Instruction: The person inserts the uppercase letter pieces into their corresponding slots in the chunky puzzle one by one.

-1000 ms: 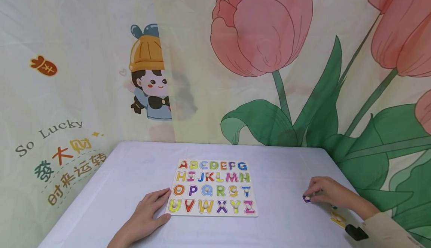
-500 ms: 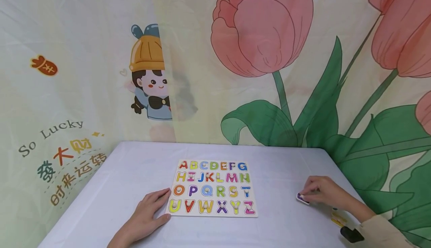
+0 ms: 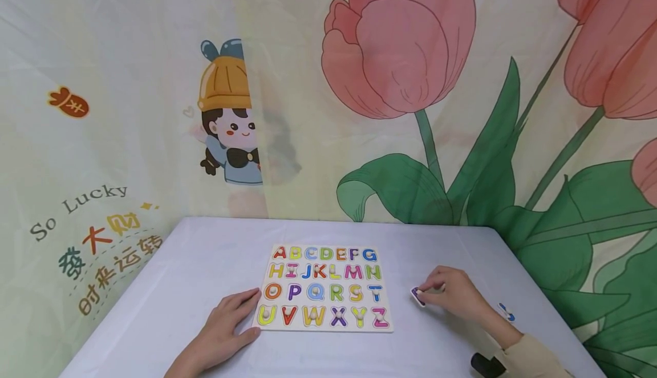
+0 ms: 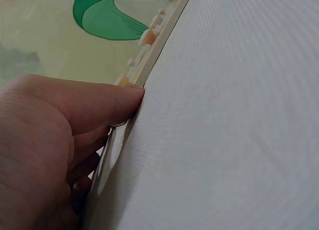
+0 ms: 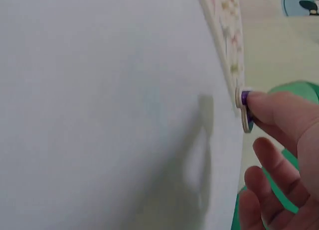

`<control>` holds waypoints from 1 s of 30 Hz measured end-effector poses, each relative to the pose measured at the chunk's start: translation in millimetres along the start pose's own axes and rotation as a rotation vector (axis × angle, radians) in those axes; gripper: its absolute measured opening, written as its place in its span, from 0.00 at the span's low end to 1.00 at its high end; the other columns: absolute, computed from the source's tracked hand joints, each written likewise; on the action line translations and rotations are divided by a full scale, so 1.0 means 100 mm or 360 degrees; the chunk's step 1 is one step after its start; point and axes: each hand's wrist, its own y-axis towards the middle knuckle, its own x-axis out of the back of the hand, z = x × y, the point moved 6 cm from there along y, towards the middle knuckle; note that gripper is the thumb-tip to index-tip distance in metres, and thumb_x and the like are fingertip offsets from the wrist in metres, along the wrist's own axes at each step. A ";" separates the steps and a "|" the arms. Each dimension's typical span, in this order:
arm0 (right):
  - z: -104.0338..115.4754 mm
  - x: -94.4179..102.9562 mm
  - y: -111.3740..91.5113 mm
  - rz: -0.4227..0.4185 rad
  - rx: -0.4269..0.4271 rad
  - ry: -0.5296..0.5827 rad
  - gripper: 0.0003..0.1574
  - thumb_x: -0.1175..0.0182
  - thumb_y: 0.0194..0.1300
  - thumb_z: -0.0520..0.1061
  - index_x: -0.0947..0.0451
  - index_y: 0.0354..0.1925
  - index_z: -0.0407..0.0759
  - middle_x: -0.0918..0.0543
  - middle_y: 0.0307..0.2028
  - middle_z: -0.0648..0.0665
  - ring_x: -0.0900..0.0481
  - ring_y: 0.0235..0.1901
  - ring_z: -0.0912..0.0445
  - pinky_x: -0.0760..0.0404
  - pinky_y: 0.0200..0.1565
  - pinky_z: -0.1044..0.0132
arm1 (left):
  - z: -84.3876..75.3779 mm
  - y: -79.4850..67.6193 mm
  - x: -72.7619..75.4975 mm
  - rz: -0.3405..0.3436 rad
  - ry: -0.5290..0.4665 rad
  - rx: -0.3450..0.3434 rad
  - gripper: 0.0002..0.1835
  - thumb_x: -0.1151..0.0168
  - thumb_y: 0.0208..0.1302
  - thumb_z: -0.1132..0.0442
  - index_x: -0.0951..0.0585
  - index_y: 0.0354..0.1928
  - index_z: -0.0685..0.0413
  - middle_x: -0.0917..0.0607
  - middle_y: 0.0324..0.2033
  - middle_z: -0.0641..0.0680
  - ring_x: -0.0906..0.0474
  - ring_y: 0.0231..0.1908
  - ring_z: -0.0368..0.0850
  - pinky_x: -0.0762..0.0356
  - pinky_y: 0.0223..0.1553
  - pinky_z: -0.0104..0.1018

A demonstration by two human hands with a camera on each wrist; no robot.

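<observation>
A white alphabet puzzle board (image 3: 256,322) with colourful letters, many bearing small knobs, lies flat on the table. Along its left edge rests my left hand (image 3: 218,328), fingers extended; the left wrist view has the thumb (image 4: 112,103) touching the board's edge. My right hand (image 3: 457,293) is off the board's right side, pinching a purple letter puzzle piece (image 3: 418,296) between thumb and fingers. In the right wrist view this piece (image 5: 246,110) stands tilted on edge, its letter largely covered by the thumb. The other right fingers (image 5: 274,163) are loosely curled.
A blue puzzle piece (image 3: 506,312) lies on the white-covered table (image 3: 328,355), beyond the right forearm. A black object (image 3: 487,365) is at the right sleeve (image 3: 534,361). Behind the table hangs a tulip-printed cloth (image 3: 287,93).
My right hand has carried the purple piece leftward, closer to the board. The blue piece is now uncovered, while the yellow piece has gone out of sight by the sleeve. My left hand stays put.
</observation>
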 end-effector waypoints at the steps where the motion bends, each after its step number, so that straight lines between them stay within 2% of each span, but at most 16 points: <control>1: 0.05 -0.04 0.02 -0.0018 -0.0049 -0.0001 0.06 0.17 0.55 0.46 0.06 0.32 0.55 0.18 0.31 0.56 0.24 0.34 0.57 0.21 0.33 0.68 | 0.00 0.00 0.00 -0.0002 -0.0002 -0.0006 0.42 0.29 0.67 0.45 0.30 0.80 0.46 0.30 0.77 0.47 0.39 0.75 0.53 0.36 0.69 0.63; 4: 0.22 -0.19 0.11 -0.0069 -0.0141 0.0006 0.06 0.16 0.55 0.46 0.06 0.31 0.55 0.18 0.30 0.55 0.25 0.35 0.56 0.23 0.34 0.67 | -0.01 -0.01 0.01 -0.0011 0.0000 -0.0018 0.41 0.29 0.67 0.45 0.30 0.80 0.47 0.30 0.77 0.47 0.38 0.75 0.53 0.36 0.69 0.63; 8: 0.47 -0.42 0.24 -0.0103 -0.0198 0.0059 0.06 0.16 0.55 0.47 0.06 0.30 0.55 0.19 0.30 0.54 0.26 0.36 0.56 0.24 0.36 0.65 | 0.00 -0.01 0.01 -0.0010 -0.0001 -0.0015 0.41 0.29 0.67 0.45 0.30 0.79 0.47 0.30 0.77 0.47 0.38 0.75 0.53 0.36 0.68 0.63; 17: 1.05 -0.94 0.46 -0.0093 -0.0095 0.0169 0.07 0.17 0.56 0.52 0.07 0.30 0.56 0.19 0.32 0.56 0.27 0.36 0.57 0.28 0.35 0.66 | 0.00 0.01 -0.01 0.0020 -0.0005 0.0022 0.42 0.29 0.67 0.43 0.30 0.80 0.45 0.30 0.77 0.47 0.39 0.75 0.53 0.36 0.70 0.64; 24: 1.38 -1.26 0.56 -0.0086 -0.0051 0.0186 0.08 0.18 0.58 0.54 0.08 0.28 0.56 0.19 0.31 0.56 0.28 0.34 0.58 0.30 0.33 0.66 | 0.01 0.02 0.00 0.0029 0.0012 0.0031 0.42 0.29 0.67 0.43 0.30 0.80 0.45 0.31 0.77 0.46 0.39 0.76 0.53 0.36 0.70 0.64; 30: 1.61 -1.46 0.64 -0.0083 -0.0033 0.0231 0.08 0.18 0.57 0.52 0.08 0.27 0.55 0.19 0.32 0.54 0.28 0.32 0.60 0.30 0.33 0.66 | 0.00 0.01 0.00 0.0043 -0.0011 0.0042 0.43 0.28 0.66 0.43 0.30 0.80 0.46 0.30 0.77 0.47 0.39 0.76 0.54 0.37 0.71 0.65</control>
